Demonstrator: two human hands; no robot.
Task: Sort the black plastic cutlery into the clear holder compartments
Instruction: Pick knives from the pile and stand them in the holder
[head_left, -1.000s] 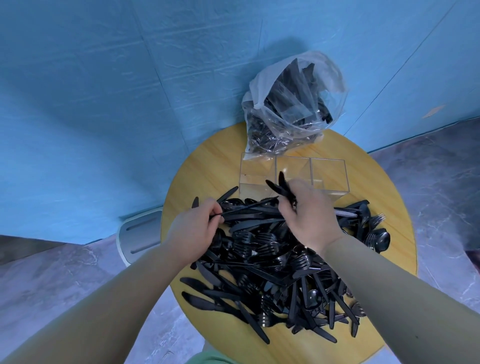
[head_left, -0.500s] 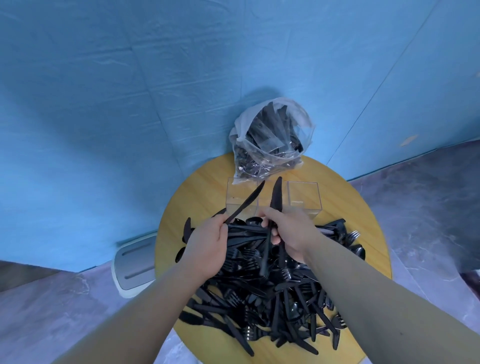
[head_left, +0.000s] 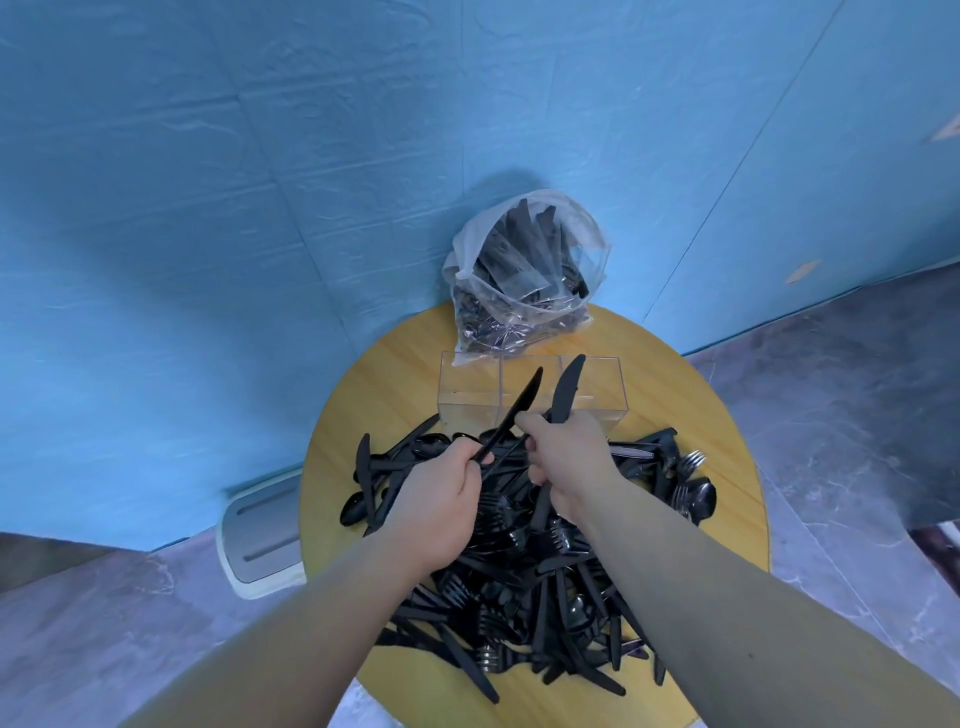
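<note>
A heap of black plastic cutlery (head_left: 519, 571), knives, forks and spoons mixed, covers the round wooden table (head_left: 343, 415). Behind it stands the clear holder (head_left: 467, 395) with three compartments. My left hand (head_left: 436, 509) grips a black knife (head_left: 514, 415) by its handle, blade slanting up toward the holder's middle compartment. My right hand (head_left: 566, 462) grips another black knife (head_left: 566, 389), its blade upright in front of the holder's right side. Both hands are above the heap, just short of the holder.
A clear plastic bag (head_left: 524, 275) stuffed with more black cutlery leans against the blue wall behind the holder. A grey-white flat device (head_left: 260, 530) lies on the floor left of the table. Marbled floor surrounds the table.
Both hands lifted their knives out of the heap, from lying level to blades pointing up toward the holder. The camera view tilted upward, showing more wall.
</note>
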